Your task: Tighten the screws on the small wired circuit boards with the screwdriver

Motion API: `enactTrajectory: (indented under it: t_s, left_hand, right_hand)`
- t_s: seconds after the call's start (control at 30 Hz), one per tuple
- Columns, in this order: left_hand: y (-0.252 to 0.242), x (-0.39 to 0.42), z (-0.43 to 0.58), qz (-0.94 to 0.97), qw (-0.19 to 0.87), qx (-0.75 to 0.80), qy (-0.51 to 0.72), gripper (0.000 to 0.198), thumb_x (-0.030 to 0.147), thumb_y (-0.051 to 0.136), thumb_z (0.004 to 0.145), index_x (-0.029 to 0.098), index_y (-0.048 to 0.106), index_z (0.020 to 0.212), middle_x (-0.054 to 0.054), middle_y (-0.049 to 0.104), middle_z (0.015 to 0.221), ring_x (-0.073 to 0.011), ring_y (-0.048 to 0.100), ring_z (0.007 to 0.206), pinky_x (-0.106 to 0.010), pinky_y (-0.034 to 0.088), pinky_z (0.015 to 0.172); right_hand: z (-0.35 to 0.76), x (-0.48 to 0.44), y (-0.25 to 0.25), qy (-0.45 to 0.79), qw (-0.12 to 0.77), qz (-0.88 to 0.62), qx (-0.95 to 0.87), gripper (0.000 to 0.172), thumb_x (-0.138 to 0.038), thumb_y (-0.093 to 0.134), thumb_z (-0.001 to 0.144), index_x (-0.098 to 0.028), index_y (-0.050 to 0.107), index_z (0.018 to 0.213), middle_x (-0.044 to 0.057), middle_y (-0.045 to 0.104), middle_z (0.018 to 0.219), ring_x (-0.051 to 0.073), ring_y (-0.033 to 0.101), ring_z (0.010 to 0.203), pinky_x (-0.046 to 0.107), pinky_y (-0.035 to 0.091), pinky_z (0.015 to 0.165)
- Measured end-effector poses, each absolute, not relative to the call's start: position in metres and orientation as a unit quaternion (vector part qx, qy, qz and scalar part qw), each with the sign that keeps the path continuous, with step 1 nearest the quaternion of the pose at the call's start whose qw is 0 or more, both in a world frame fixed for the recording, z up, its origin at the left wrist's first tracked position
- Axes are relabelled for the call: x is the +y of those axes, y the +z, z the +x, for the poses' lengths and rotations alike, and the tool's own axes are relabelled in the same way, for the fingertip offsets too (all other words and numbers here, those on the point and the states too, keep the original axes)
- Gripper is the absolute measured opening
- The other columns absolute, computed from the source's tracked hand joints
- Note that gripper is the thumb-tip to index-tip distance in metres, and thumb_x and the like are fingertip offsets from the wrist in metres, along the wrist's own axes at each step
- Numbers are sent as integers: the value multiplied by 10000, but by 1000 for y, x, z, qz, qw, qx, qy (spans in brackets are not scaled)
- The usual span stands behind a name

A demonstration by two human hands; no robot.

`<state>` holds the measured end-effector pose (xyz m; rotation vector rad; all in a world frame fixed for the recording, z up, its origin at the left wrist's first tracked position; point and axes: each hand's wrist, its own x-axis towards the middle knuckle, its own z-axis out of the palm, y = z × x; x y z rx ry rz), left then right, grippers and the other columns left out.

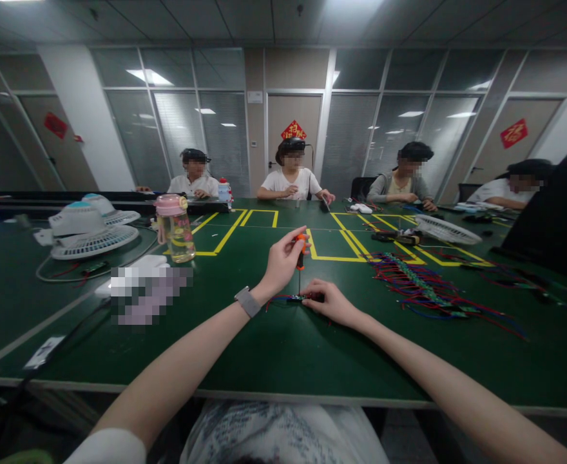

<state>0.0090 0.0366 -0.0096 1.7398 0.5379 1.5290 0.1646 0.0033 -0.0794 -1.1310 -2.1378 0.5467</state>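
My left hand [283, 261] curls closed around an orange screwdriver [301, 263], upright, presumably so it presses straight down on the small circuit board [294, 299] lying on the green table [264, 361]; my right hand [330, 303] pinches the board's right end, apparently steadying it.

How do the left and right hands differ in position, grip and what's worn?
The left hand is raised, while the right hand is low at the table.
The left hand grips an upright screwdriver; the right hand's fingertips are at a small circuit board.
The left wrist wears a grey band; the right wrist is bare.
Both hands are ungloved.
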Motion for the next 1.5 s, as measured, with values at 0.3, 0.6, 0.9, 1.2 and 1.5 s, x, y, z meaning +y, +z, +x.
enactTrajectory:
  t_s: [0.3, 0.6, 0.9, 1.2, 1.5]
  left_hand:
    - [-9, 35, 7, 694, 321, 218, 606, 277, 291, 467, 905, 218, 635, 1114, -74, 584, 1121, -139, 611, 921, -248, 516, 773]
    - [-10, 37, 6, 691, 260, 251, 626, 216, 301, 584, 837, 213, 676, 1011, -60, 576, 1042, -142, 584, 923, -234, 507, 767]
    - [-8, 36, 6, 691, 281, 254, 616, 217, 274, 615, 813, 183, 665, 1004, -44, 619, 918, -130, 607, 817, -239, 502, 735]
    - [-8, 33, 7, 691, 313, 220, 614, 254, 288, 499, 890, 180, 641, 1071, -66, 625, 1006, -129, 621, 830, -247, 512, 745]
    - [-7, 32, 8, 701, 336, 203, 595, 279, 292, 501, 889, 197, 630, 1117, -65, 623, 1022, -128, 631, 853, -249, 520, 757]
  right_hand:
    - [164, 4, -80, 209, 328, -428, -816, 184, -234, 621, 794, -158, 723, 927, 40, 585, 815, 131, 544, 693, 253, 443, 638]
    - [164, 5, -81, 210, 328, -429, -815, 181, -234, 621, 793, -164, 726, 922, 35, 582, 808, 130, 544, 691, 252, 448, 638]
    - [165, 4, -81, 209, 331, -428, -815, 188, -222, 625, 788, -160, 727, 934, 40, 590, 820, 135, 553, 699, 257, 447, 647]
    - [165, 3, -80, 210, 328, -428, -815, 196, -235, 618, 798, -157, 724, 942, 49, 601, 847, 132, 553, 695, 257, 453, 645]
    - [165, 3, -79, 206, 331, -427, -816, 182, -233, 616, 795, -173, 718, 933, 47, 602, 847, 145, 567, 725, 268, 462, 655]
